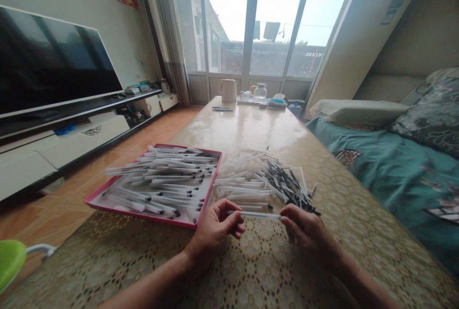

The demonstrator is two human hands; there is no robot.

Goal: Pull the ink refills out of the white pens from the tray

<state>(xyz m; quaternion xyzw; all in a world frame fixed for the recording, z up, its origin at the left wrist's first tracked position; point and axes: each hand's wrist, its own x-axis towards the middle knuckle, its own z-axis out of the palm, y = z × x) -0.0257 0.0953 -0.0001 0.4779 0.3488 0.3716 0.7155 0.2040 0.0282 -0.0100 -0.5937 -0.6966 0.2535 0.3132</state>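
Observation:
A slim white pen barrel [260, 215] lies level between my two hands, just above the patterned tablecloth. The fingers of my left hand [224, 220] pinch its left end. At its other end, my right hand [304, 227] closes thumb and fingers round the tip. Just beyond my hands spreads a heap of whitish pen tubes [240, 187]. A pile of dark, thin refills [289, 182] leans against that heap on the right. To the left sits a shallow pink-rimmed box lid [211, 194] holding many white pens with black ends [172, 175].
The long table [229, 132] carries a beige jug [228, 90], a glass pitcher [260, 92] and a tissue pack [277, 102] at its far end. A teal-covered sofa [373, 170] runs along the right. On the left are a TV cabinet [100, 137] and a green seat [11, 262].

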